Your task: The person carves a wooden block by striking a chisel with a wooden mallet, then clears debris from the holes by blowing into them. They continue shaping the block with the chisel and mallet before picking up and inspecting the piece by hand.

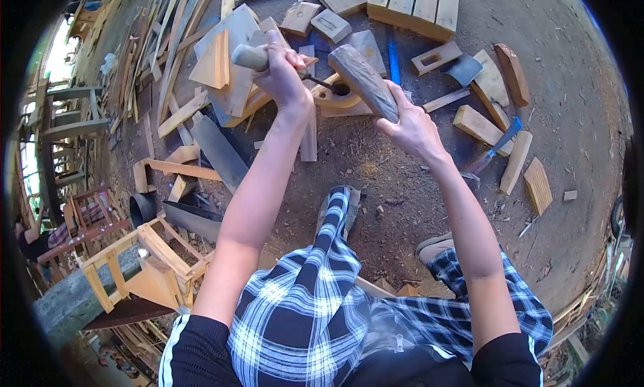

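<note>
My left hand (pixel 283 78) is closed around the handle of a chisel (pixel 251 57), its thumb pointing up along the grip. A thin dark shank runs from the fist toward a curved wooden piece (pixel 349 101) with a dark round hole, its far end close to that hole. My right hand (pixel 417 127) grips a thick, rough wooden mallet (pixel 364 81). Its heavy end points up and left, over the right side of the curved piece and partly hiding it.
Wood offcuts and slats lie around the piece. To the right are a knife with a blue part (pixel 503 138) and a slotted block (pixel 437 58). A slatted wooden box (pixel 414 11) stands at the top. On the left sits a small wooden frame (pixel 164 249).
</note>
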{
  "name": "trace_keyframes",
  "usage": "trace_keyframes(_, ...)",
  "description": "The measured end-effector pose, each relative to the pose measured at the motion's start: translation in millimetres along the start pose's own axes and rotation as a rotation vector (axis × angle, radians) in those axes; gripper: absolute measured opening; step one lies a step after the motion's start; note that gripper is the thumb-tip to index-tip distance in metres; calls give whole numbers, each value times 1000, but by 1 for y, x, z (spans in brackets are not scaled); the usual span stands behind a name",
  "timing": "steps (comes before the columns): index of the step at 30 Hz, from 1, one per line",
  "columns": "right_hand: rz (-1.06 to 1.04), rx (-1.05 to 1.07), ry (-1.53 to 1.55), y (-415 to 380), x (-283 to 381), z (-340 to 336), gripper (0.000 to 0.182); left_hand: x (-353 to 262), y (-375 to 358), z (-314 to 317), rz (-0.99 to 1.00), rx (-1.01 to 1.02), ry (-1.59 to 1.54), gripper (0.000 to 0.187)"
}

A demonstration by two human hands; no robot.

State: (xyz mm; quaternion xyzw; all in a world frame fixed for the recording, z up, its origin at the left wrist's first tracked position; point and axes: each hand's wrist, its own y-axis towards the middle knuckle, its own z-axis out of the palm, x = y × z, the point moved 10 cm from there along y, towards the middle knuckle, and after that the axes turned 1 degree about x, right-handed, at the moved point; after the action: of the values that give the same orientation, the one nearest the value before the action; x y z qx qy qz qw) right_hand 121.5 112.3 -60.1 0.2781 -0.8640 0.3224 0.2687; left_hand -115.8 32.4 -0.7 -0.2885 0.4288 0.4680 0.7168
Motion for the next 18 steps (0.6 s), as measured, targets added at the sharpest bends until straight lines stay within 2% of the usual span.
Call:
trace_keyframes(5, -46, -43, -60, -2, -1, 2, 80, -8, -4, 0, 66, -76, 8, 30)
trace_keyframes(8, -46, -60, -30, -2, 0, 3, 80, -15, -9, 9, 162, -46, 59, 27)
trace_keyframes(11, -43, -71, 0, -4, 2, 3, 80, -4, -16, 25, 73, 126, 70, 22)
trace_keyframes(12, -44, -72, 8, -4, 2, 3, 80, -6, -14, 24, 73, 126, 70, 22)
trace_keyframes(14, -43, -71, 12, -2, -1, 6, 80, 4, -9, 34, -82, 261, 43, 24)
trace_keyframes(15, -42, -73, 14, -2, -2, 7, 80, 9, -3, 31, -139, 268, 30, 21)
trace_keyframes(18, -22, -55, -9, -2, -1, 6, 80, 10, 5, 31, -121, 240, 70, 22)
